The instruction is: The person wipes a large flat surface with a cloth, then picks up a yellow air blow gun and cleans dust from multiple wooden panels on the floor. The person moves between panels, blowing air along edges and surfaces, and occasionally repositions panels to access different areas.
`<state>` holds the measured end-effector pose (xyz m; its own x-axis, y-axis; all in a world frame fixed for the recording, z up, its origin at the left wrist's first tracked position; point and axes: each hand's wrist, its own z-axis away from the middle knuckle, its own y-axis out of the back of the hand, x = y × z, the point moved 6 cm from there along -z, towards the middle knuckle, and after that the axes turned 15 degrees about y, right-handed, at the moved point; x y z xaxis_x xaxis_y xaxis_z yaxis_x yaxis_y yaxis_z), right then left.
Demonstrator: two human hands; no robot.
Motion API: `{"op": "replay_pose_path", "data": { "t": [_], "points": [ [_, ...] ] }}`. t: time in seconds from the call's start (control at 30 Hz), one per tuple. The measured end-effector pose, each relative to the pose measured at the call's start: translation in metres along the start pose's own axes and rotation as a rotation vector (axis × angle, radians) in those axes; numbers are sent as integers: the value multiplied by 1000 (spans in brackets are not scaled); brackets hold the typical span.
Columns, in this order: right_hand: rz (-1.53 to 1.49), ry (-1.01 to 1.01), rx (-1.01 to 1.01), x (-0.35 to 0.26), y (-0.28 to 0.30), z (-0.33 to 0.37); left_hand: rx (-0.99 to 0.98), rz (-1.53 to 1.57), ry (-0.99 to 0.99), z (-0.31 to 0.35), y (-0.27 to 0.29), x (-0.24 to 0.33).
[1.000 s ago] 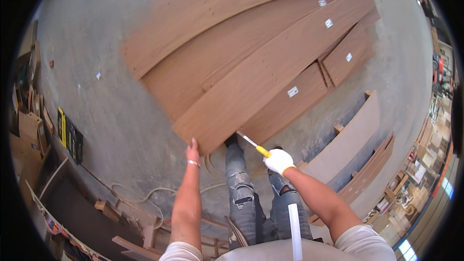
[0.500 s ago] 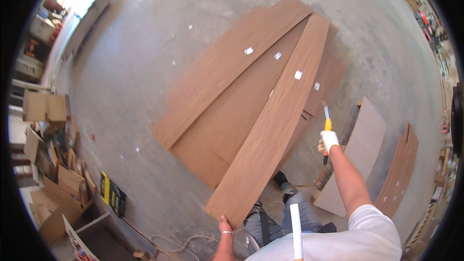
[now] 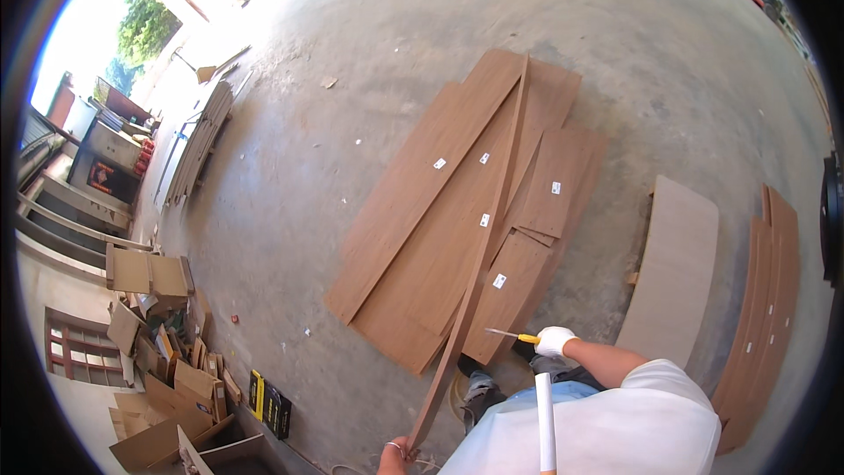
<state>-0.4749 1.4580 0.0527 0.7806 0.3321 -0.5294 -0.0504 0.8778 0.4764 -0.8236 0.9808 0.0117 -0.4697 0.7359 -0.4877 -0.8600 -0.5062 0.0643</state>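
In my bare left hand [image 3: 397, 450] is the near end of a long brown wood-grain board [image 3: 485, 251]. The board stands tilted up on its narrow edge and reaches over the pile to its far end. My right hand [image 3: 555, 342], in a white glove, is closed round a tool with a yellow handle and a thin metal blade [image 3: 514, 335]; its exact kind is unclear. The blade points left toward the raised board, apart from it. Beneath lie several brown boards [image 3: 413, 211], overlapping, with small white labels. A shorter board [image 3: 552, 185] lies right of the raised one.
To the right lie a pale panel [image 3: 673, 255] and a stack of narrow brown boards [image 3: 760, 317]. Cardboard boxes [image 3: 189, 387] are heaped at the left, beside a black and yellow case [image 3: 269, 405]. More panels [image 3: 195, 145] stand at the far left.
The long board has turned from lying flat to standing on its edge, its near end still in my left hand. My right hand has come left and nearer with the tool, whose blade now points left.
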Motion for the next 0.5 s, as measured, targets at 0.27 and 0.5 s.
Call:
{"op": "replay_pose_path", "data": {
  "t": [0.27, 0.5],
  "points": [
    [-467, -253, 278, 44, 56, 30, 196, 89, -8, 25, -3, -2],
    [-614, -402, 409, 48, 80, 2, 815, 2, -322, 4, 6, -2]
  ]
}}
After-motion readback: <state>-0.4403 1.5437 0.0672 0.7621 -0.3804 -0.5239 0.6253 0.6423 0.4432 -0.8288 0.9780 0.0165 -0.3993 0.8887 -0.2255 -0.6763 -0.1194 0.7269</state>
